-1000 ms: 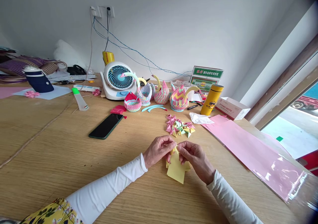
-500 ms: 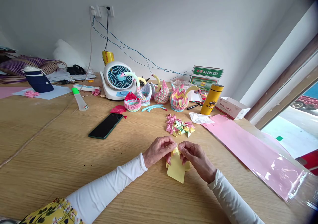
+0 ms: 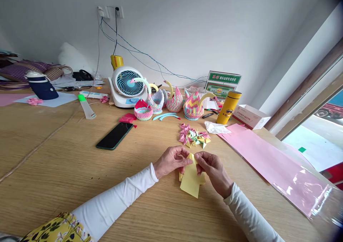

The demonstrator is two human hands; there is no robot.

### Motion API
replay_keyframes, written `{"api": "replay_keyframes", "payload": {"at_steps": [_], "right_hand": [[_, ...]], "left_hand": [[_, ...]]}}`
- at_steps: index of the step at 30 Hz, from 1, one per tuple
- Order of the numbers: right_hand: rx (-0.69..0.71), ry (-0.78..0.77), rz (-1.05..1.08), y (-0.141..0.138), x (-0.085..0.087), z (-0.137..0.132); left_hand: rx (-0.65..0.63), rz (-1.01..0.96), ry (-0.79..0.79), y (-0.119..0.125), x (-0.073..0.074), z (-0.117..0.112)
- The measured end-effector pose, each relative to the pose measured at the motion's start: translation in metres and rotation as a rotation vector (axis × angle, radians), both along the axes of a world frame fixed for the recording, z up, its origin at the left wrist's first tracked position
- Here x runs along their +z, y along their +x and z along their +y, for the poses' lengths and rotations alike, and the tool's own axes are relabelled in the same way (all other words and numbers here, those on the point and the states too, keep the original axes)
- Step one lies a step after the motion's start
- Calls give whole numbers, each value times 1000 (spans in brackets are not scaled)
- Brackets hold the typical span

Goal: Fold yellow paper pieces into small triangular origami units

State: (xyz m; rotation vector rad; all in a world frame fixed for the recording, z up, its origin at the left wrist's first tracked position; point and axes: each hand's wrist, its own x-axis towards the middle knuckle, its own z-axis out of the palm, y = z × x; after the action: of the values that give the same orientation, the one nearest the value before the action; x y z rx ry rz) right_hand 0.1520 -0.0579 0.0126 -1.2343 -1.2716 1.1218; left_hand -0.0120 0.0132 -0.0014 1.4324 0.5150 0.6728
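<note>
Between my two hands is a small folded piece of yellow paper (image 3: 190, 157), its peaked tip showing above my thumbs. My left hand (image 3: 173, 161) pinches its left side with thumb and forefinger. On the other side, my right hand (image 3: 213, 169) grips it with closed fingertips. Just below lie yellow paper slips (image 3: 190, 183), the top one slanting toward me and others partly hidden by my hands. Beyond my fingers sits a pile of folded paper triangles (image 3: 194, 136) in pink, green and yellow.
Paper swans (image 3: 174, 100) stand in a row at the back, beside a fan (image 3: 128, 84). A phone (image 3: 114, 136) lies to the left. To the right are a yellow flask (image 3: 228, 108), a sticky note box (image 3: 250, 117) and pink paper sheets (image 3: 273, 163) in clear plastic.
The folded yellow piece now shows as a narrow peak between my fingertips, where it looked more spread before. Both hands have shifted only slightly.
</note>
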Motion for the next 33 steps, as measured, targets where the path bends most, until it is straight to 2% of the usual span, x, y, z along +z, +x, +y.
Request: {"api": "replay_keyframes", "payload": {"at_steps": [6,14,19,28,33], "right_hand": [[-7,-19,30,-2,1,0],[-30,-5,35,2,-3,2],[-28,20,13,2,-4,2],[-9,43,-48,1,-8,3],[5,66,-67,3,-12,4]], "left_hand": [[64,-3,-50,1,0,-1],[18,2,-105,-1,9,-3],[-10,-14,-72,-1,9,-4],[46,19,35,0,8,-7],[41,19,29,0,7,-7]]}}
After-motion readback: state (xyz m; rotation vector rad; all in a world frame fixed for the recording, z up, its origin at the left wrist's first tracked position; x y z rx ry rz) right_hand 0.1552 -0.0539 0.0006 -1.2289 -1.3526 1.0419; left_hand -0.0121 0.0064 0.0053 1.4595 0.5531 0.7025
